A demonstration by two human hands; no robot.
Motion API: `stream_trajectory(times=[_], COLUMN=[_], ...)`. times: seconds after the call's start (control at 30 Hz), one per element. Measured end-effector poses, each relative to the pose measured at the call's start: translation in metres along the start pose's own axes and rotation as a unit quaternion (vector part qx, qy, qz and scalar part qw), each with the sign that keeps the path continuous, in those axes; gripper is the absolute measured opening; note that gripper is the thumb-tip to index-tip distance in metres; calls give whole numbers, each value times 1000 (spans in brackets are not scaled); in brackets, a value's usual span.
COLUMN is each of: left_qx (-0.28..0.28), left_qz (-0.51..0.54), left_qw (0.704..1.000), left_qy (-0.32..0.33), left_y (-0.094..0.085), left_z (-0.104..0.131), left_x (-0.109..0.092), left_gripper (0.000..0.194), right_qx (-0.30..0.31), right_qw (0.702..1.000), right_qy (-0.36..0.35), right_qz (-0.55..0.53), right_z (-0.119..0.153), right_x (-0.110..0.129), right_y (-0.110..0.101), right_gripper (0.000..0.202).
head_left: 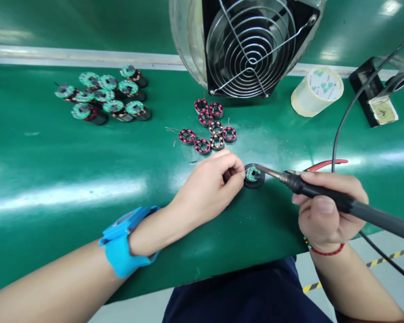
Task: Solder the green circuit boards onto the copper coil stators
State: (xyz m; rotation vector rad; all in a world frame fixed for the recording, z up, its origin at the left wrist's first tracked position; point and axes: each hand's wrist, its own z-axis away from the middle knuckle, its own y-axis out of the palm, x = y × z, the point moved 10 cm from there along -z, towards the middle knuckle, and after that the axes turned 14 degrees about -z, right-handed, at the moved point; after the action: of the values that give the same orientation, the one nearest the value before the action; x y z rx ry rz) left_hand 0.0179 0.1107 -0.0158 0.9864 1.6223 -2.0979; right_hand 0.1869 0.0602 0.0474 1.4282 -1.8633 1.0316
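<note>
My right hand (pixel 331 211) is wrapped around the dark handle of a soldering iron (pixel 323 195). The iron's bent tip reaches a small round green circuit board (pixel 252 174), which sits in a black ring-shaped base (pixel 261 183) on the bench. At the left edge of that board, my left hand (pixel 213 181) is closed in a pinch, fingertips touching or almost touching the rim. What lies between those fingertips is too small to make out. Beyond my left hand lie several loose wound motor coils (pixel 202 146), red and copper coloured, some with thin wire ends sticking out.
A caged fan (pixel 251 58) stands at the back. Several coil assemblies topped with green boards (pixel 112 106) are grouped at left. Toward the right are a tape roll (pixel 318 92), a soldering iron stand (pixel 373 94) with a sponge, a red-handled tool (pixel 328 164) and a black cable (pixel 345 114).
</note>
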Motion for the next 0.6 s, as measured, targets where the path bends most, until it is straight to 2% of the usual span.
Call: stream_trajectory(times=[0.17,0.6], left_qx=[3,4], left_qz=[-2,-7], left_qw=[1000,1000], left_qy=[0,-6], left_y=[1,1], left_z=[0,0], left_x=[0,1], left_gripper=[15,15], right_qx=[27,44], right_qw=[999,999], right_qy=[-21,1], right_qz=[-32,-16], right_z=[1,0], right_x=[2,1], right_y=[5,9], right_gripper=[23,21])
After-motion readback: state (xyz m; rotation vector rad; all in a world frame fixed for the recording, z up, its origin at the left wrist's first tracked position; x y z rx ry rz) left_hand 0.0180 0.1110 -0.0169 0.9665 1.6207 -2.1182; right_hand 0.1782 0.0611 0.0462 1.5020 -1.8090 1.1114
